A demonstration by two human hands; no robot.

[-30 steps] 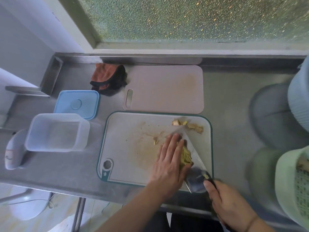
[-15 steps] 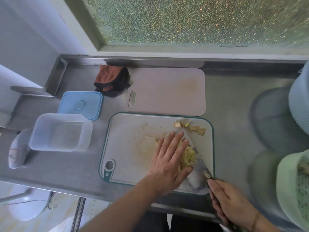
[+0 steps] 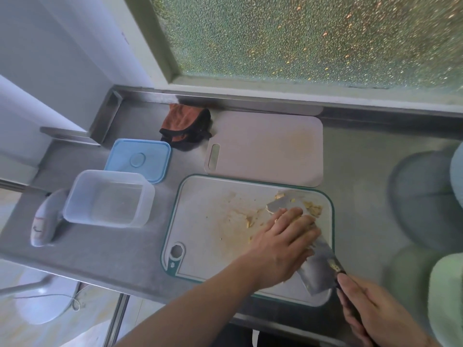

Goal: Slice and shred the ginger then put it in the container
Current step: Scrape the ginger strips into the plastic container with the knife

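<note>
- Two hands at work on the green-rimmed cutting board (image 3: pixel 213 221), near its right end.
- R hand (image 3: pixel 373 319) grips the dark handle of a cleaver (image 3: pixel 317 269), fingers curled round it, at the lower right corner of the board.
- Cleaver blade lies low and runs up-left from the handle; its mid part is hidden under the L hand (image 3: pixel 283 244), its far tip shows again past the fingertips.
- L hand lies palm-down w/ fingers straight and close together, pressed over the blade and over the ginger (image 3: pixel 313 209); no curl, no pinch.
- Most of the ginger is hidden under that hand; yellow shreds show just beyond the fingertips on the right, a few bits near the blade tip, and scraps scattered left of the hand. Board surface has yellowish smears.
- Clear plastic container (image 3: pixel 109 197) sits open on the steel counter (image 3: pixel 105 249), well left of the board, apart from it; can't tell if there's ginger inside.
- Blue lid (image 3: pixel 139 160) lies flat just behind the container, its front edge hidden by the container's rim.
- Pinkish-grey cutting board (image 3: pixel 265 149) lies behind the green-rimmed one, edges about touching.
- Orange and black cloth (image 3: pixel 186 127) is bunched at the back wall, next to the pinkish board's slot handle.
- White curved object (image 3: pixel 42 221) rests left of the container, touching it or nearly.
- Far right: pale green basket (image 3: pixel 448 296) and a bluish one above it, both blurred and cut by the frame.
</note>
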